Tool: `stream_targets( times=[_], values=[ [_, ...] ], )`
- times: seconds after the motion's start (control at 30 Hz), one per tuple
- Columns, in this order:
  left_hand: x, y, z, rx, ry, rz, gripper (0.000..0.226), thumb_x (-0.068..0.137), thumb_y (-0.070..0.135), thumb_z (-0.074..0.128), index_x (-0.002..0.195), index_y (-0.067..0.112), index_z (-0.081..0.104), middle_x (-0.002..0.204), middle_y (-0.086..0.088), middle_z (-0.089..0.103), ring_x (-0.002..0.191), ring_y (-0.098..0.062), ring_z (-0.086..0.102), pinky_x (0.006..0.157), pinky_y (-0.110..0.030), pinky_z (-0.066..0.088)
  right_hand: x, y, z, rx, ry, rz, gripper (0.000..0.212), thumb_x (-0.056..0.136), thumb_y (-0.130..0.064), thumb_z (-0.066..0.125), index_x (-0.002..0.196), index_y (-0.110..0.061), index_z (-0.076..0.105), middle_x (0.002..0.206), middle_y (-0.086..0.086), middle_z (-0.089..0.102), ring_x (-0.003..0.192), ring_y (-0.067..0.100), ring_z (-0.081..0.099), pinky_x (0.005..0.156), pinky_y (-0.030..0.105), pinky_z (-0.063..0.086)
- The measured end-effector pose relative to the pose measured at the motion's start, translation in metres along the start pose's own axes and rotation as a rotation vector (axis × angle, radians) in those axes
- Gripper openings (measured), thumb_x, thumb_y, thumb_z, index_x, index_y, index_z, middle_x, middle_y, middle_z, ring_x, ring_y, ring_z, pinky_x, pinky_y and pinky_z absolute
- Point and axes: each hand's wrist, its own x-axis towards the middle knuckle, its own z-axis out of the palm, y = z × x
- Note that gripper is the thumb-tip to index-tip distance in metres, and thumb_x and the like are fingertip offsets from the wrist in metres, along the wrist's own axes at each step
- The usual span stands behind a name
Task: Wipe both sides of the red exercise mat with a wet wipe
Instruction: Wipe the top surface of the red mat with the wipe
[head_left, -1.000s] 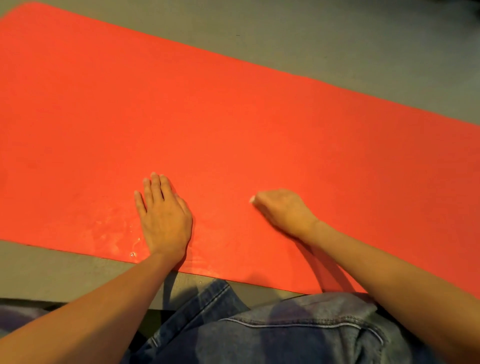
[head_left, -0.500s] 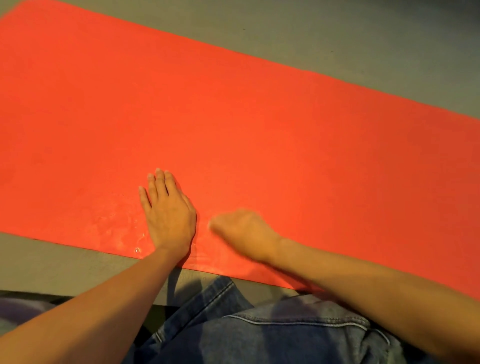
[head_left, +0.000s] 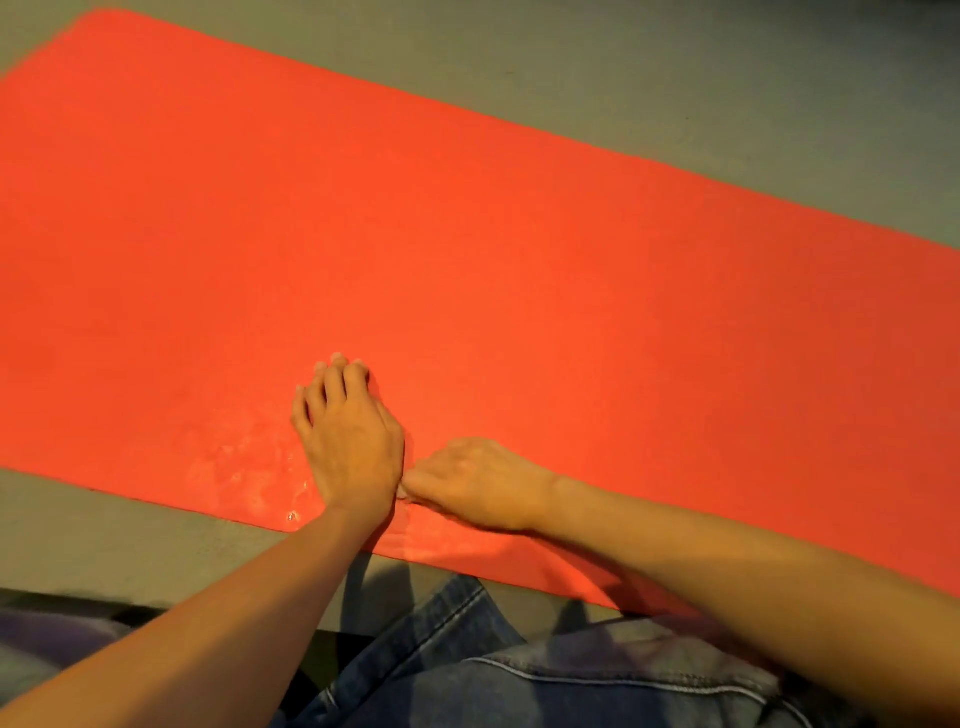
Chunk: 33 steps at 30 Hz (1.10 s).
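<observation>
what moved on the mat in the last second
The right hand swept left across the red mat near its front edge, with the wet wipe under its fingers, and now reaches the left hand. The left hand stayed pressed on the mat, which lay flat throughout.

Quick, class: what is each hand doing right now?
Left hand: open, pressing flat on the red mat.
Right hand: holding the wet wipe, mostly hidden.

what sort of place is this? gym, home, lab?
Indoor floor space, maybe a home or gym room; can't tell which. Cues: red exercise mat flat on a plain grey floor, person's jeans at its near edge, right hand holding a wet wipe on it.
</observation>
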Motion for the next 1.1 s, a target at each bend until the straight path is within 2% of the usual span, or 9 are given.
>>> stream_targets(
  times=[0.07,0.3,0.37,0.5,0.57,0.67,0.73,0.9,1.1],
  values=[
    [0.0,0.002,-0.003,-0.018,0.017,-0.008,0.03,0.085,0.015,0.04,0.109,0.008,0.057,0.12,-0.015,0.057,0.116,-0.037,0.048,0.102,-0.05,0.033,0.007,0.033,-0.012,-0.121,0.046,0.047,0.017,0.088,-0.017,0.05,0.078,-0.009,0.062,0.065,0.006,0.06,0.054,0.026,0.056,0.048,0.029,0.039],
    [0.052,0.008,-0.004,-0.01,0.041,0.104,0.017,0.075,0.013,0.048,0.089,0.011,0.057,0.093,-0.012,0.053,0.091,-0.033,0.05,0.083,-0.042,0.03,0.047,0.114,-0.036,-0.243,0.289,1.102,0.024,0.099,-0.026,0.041,0.105,-0.005,0.052,0.096,0.019,0.066,0.088,0.04,0.062,0.062,0.042,0.04],
    [0.077,0.011,0.005,-0.093,-0.016,0.213,0.026,0.079,0.01,0.045,0.102,0.006,0.057,0.108,-0.015,0.056,0.105,-0.036,0.051,0.096,-0.044,0.033,0.063,0.103,-0.027,-0.244,0.392,1.053,0.016,0.096,-0.02,0.049,0.098,-0.005,0.055,0.086,0.017,0.067,0.078,0.037,0.064,0.058,0.04,0.042],
    [0.092,0.015,0.022,-0.097,-0.1,0.228,0.043,0.095,0.008,0.038,0.138,0.002,0.043,0.15,-0.015,0.036,0.142,-0.027,0.027,0.119,-0.038,0.012,0.068,0.076,-0.002,-0.225,0.286,0.4,0.008,0.081,-0.014,0.059,0.074,-0.012,0.055,0.061,0.005,0.059,0.054,0.027,0.058,0.051,0.034,0.032],
    [0.09,0.015,0.026,-0.059,-0.071,0.208,0.047,0.098,0.01,0.035,0.144,0.003,0.036,0.154,-0.013,0.029,0.145,-0.024,0.022,0.12,-0.036,0.009,0.054,0.113,-0.023,-0.284,0.319,0.518,0.012,0.087,-0.019,0.05,0.079,-0.011,0.056,0.067,0.009,0.063,0.06,0.029,0.062,0.051,0.034,0.038],
    [0.09,0.015,0.031,0.035,-0.078,0.208,0.051,0.1,0.015,0.029,0.15,0.004,0.025,0.158,-0.011,0.019,0.147,-0.022,0.013,0.121,-0.038,0.007,0.038,0.173,-0.06,-0.361,0.301,1.145,0.02,0.097,-0.02,0.043,0.105,-0.006,0.054,0.095,0.02,0.066,0.088,0.038,0.063,0.065,0.043,0.045],
    [0.092,0.016,0.032,0.076,-0.09,0.185,0.053,0.1,0.018,0.027,0.151,0.004,0.021,0.159,-0.011,0.014,0.148,-0.022,0.01,0.121,-0.04,0.005,0.055,0.178,-0.063,-0.374,0.221,1.214,0.026,0.1,-0.022,0.037,0.118,-0.006,0.048,0.106,0.019,0.065,0.099,0.037,0.061,0.073,0.043,0.044],
    [0.093,0.018,0.03,0.141,-0.084,0.073,0.058,0.099,0.027,0.026,0.15,0.0,0.016,0.159,-0.016,0.008,0.148,-0.025,0.006,0.119,-0.045,-0.002,0.109,0.11,-0.021,-0.094,-0.009,0.445,0.02,0.097,-0.022,0.045,0.104,-0.005,0.052,0.096,0.016,0.066,0.086,0.035,0.062,0.06,0.037,0.034],
    [0.094,0.02,0.029,0.134,-0.109,0.082,0.059,0.098,0.025,0.025,0.15,-0.001,0.014,0.159,-0.017,0.008,0.148,-0.026,0.003,0.12,-0.043,-0.001,0.065,0.199,-0.067,-0.35,0.268,1.216,0.026,0.1,-0.024,0.038,0.115,-0.006,0.049,0.109,0.019,0.064,0.101,0.036,0.059,0.075,0.043,0.042]
  ],
)
